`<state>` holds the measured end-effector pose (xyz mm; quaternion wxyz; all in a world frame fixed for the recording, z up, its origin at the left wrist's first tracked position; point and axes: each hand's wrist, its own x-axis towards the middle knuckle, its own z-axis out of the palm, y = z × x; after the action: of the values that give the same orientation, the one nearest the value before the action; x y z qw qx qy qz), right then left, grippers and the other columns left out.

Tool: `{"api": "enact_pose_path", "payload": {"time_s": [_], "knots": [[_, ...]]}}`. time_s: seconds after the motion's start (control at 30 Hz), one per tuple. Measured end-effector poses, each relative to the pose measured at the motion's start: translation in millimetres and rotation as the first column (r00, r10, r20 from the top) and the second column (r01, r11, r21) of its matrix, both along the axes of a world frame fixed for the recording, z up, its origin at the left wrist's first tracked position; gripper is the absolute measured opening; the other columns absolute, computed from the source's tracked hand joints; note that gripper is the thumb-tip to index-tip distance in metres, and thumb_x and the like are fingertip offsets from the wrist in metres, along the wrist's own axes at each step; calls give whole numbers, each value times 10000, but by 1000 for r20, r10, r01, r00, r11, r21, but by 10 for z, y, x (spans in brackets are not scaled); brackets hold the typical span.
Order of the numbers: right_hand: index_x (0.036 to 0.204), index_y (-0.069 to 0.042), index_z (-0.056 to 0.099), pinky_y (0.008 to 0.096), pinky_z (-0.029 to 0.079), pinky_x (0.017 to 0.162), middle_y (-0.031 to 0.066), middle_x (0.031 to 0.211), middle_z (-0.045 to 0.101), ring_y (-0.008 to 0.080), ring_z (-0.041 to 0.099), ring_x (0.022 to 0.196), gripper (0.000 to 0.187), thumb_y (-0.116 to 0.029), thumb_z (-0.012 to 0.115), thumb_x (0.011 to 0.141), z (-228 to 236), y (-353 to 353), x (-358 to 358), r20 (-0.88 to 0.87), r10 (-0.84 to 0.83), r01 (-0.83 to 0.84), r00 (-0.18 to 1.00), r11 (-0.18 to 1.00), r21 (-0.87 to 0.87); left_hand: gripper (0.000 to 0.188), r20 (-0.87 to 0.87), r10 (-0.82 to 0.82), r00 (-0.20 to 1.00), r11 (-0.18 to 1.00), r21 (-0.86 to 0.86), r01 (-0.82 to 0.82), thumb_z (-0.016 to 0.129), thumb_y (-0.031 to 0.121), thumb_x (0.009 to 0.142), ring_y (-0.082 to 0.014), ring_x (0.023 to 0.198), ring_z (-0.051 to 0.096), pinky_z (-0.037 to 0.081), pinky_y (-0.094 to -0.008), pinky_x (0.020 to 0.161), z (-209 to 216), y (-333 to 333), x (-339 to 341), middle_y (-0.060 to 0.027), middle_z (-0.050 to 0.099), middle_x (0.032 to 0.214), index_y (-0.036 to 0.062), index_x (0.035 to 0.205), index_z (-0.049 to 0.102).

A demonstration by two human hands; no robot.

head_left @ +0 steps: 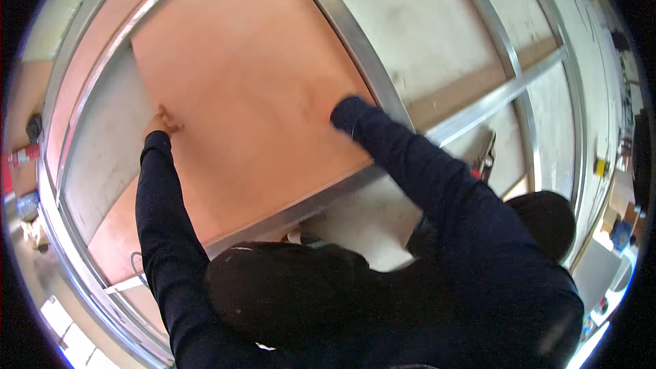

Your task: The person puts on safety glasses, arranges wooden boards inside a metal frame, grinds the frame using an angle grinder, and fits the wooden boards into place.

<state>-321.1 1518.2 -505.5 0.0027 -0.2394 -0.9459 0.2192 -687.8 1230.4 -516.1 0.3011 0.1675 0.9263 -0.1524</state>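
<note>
A large orange-pink foam-like board [239, 82] lies across a bay of a metal frame [335, 20]. At the board's left edge is my left hand [161, 124], its fingers bent and closed on that edge. My right hand [316, 101] is over the board's right part, near a metal bar of the frame. Motion blur and a colour close to the board's smear its fingers, so their shape does not show. Both forearms wear dark blue sleeves.
Metal bars divide the surface into bays with pale panels [410, 20]. A hand tool [487, 157] with a red part lies in a bay right of my right arm. Bottles and a red item [24, 156] stand beyond the frame at left. Boxes and clutter [622, 232] are at far right.
</note>
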Motion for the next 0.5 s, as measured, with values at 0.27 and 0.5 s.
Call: {"api": "enact_pose_path", "payload": {"time_s": [0.27,0.5], "knots": [[916,49,590,423,455,755,245,838,592,381,573,850,674,-581,601,674,345,1396,462,18,-193,190,981,973,131,756,-256,53,965,988,154,-14,510,593,778,-396,1141,434,377,-462,929,5,-189,825,-245,410,1285,6,1246,421],[803,43,646,419,497,723,206,837,640,332,625,803,665,-590,660,597,227,1242,589,222,-65,48,973,996,80,744,-399,66,915,991,135,-12,458,648,769,-406,1017,524,419,-464,862,-197,-314,761,-321,565,978,-60,946,607]]}}
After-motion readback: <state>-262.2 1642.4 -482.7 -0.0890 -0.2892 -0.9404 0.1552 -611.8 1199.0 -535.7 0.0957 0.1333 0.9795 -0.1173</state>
